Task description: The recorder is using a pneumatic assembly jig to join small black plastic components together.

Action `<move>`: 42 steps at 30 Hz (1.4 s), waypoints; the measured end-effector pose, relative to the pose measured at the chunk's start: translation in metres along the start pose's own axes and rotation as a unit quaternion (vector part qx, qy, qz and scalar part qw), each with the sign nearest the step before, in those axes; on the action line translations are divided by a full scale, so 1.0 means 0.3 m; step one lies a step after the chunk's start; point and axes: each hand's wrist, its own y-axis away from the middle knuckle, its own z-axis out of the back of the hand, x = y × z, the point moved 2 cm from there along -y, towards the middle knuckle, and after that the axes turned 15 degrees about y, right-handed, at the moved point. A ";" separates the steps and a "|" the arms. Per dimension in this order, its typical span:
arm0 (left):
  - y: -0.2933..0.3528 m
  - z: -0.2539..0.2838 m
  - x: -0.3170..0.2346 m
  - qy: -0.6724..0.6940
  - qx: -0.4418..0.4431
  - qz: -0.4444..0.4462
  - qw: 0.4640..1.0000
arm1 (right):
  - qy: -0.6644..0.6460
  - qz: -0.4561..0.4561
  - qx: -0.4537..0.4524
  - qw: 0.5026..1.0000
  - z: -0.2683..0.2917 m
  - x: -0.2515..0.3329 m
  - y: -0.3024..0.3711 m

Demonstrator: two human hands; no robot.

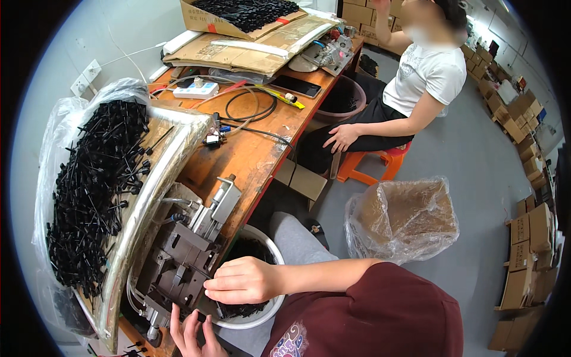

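Observation:
A metal clamping fixture [178, 268] with air cylinders and tubes lies on the wooden bench in front of me. My right hand [244, 281] is at its right side, above a white basket [281, 300]. The fingers of that hand are pressed together, and what they hold, if anything, is hidden. My left hand [196, 336] is by the near end of the fixture, fingers apart, the tips close to its dark metal edge. Black thin-stemmed parts [95, 190] fill a plastic-lined carton to the left. More black pieces lie in the basket below my right hand.
A co-worker [428, 77] sits on an orange stool [375, 163] to the far right. A plastic-lined box [410, 217] stands on the floor. Cables, a power strip [196, 89] and a phone [296, 86] lie farther along the bench, before a carton of black parts [250, 15].

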 end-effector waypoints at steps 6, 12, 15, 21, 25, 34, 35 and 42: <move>0.030 -0.028 0.065 0.033 -0.008 0.070 0.997 | 0.002 -0.010 0.002 1.000 -0.007 -0.016 0.009; 0.006 -0.050 0.093 0.012 0.000 0.038 0.999 | -0.004 -0.014 0.014 1.000 -0.024 -0.041 0.009; 0.008 -0.036 0.122 0.024 -0.028 0.050 0.998 | -0.010 -0.001 0.020 1.000 -0.062 -0.044 0.007; -0.022 -0.083 0.191 -0.077 0.015 0.013 0.997 | 0.002 -0.050 0.082 0.995 -0.050 -0.042 0.010; -0.017 -0.088 0.231 -0.132 0.038 0.007 0.991 | 0.013 -0.067 0.089 0.994 -0.070 -0.027 0.024; -0.042 -0.093 0.247 -0.172 0.065 0.031 0.982 | 0.015 -0.076 0.102 0.992 -0.085 -0.027 0.017; -0.044 -0.094 0.247 -0.170 0.069 0.035 0.982 | 0.013 -0.078 0.100 0.992 -0.086 -0.028 0.018; -0.046 -0.085 0.244 -0.163 0.069 0.056 0.983 | 0.021 -0.074 0.095 0.993 -0.082 -0.017 0.013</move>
